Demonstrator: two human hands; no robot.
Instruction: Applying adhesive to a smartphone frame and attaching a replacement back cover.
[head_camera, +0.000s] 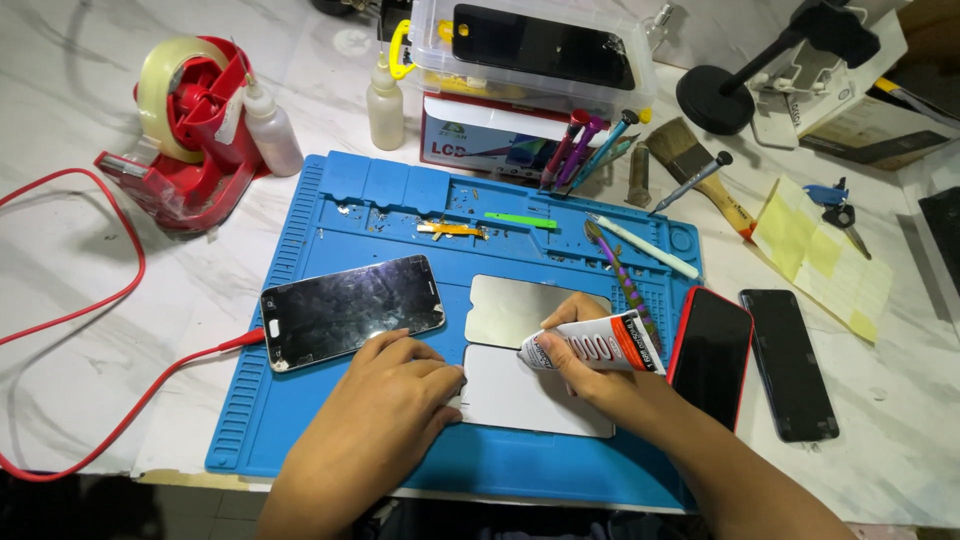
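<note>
Head view of a repair bench (80, 260) with a blue work mat (300, 420). The right hand (590, 375) grips a white glue tube (592, 350) with red markings, its fingers (562, 312) wrapped around the tube, which lies nearly level with its tip pointing left over the seam between two grey panels. The left hand (395, 395) rests palm down on the mat, fingers loosely curled and holding nothing, their tips touching the left edge of the lower grey panel (535, 400). The upper grey panel (510, 308) lies just above it. A black phone (350, 310), attached to a red cable (130, 300), lies on the mat beside the left hand. A red-cased phone (712, 352) and a black phone screen (790, 362) lie to the right; a red tape dispenser (190, 130) stands at upper left.
</note>
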